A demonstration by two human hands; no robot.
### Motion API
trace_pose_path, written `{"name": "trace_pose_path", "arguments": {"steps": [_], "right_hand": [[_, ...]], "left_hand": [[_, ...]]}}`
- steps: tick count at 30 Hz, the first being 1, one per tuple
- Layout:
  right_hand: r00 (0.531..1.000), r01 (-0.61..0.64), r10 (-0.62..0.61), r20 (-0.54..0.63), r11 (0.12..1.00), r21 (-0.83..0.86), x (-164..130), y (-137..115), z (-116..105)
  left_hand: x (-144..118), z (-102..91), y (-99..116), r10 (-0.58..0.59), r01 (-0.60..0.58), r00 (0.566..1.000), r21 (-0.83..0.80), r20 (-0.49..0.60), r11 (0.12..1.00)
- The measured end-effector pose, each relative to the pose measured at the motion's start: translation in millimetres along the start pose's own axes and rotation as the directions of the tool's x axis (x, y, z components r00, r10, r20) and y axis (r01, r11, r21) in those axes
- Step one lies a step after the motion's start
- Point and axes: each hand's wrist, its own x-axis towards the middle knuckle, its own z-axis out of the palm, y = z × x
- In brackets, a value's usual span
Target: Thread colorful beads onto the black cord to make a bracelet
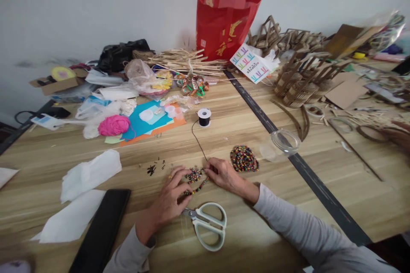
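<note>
My right hand [223, 173] is closed in a pinch on a black cord [199, 141], which runs back to a white spool [204, 117] wound with black. Small multicoloured beads [194, 173] lie loose between my hands. A short strand of threaded beads [199, 188] curves from my right fingertips toward the left. My left hand [174, 190] rests at the left of the loose beads, fingers apart and bent, its fingertips touching or just above them. White-handled scissors [209, 224] lie in front of both hands, their blades partly under my left hand. A coiled pile of beads [244, 158] sits right of my right hand.
Short black bits [151, 168] lie left of my left hand. A black phone-like slab [101, 230] and white paper [91, 174] are farther left. Pink yarn [114, 125], a red bag [226, 21] and small woven baskets [297, 85] stand behind. Another person's hand [399, 134] is at the right edge.
</note>
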Motion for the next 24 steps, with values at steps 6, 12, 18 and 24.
{"name": "trace_pose_path", "arguments": {"steps": [6, 12, 18, 24], "right_hand": [[1.000, 0.002, -0.002, -0.004, 1.000, 0.003, -0.6, 2.7, 1.9], [1.000, 0.006, -0.006, -0.009, 1.000, -0.005, -0.4, 1.1, 0.3], [1.000, 0.001, -0.001, -0.003, 1.000, -0.013, -0.2, 1.0, 0.4], [1.000, -0.001, 0.001, -0.007, 1.000, -0.015, -0.6, 1.6, 1.0]], "left_hand": [[1.3, 1.7, 1.8, 0.027, -0.027, 1.000, 0.017, -0.008, 0.999], [1.1, -0.7, 2.0, 0.017, -0.017, 1.000, 0.022, 0.005, 1.000], [-0.9, -6.8, -0.4, 0.008, -0.009, 0.999, 0.036, 0.033, 0.999], [-1.1, -7.8, -0.7, 0.001, -0.002, 0.998, 0.032, 0.056, 0.999]]}}
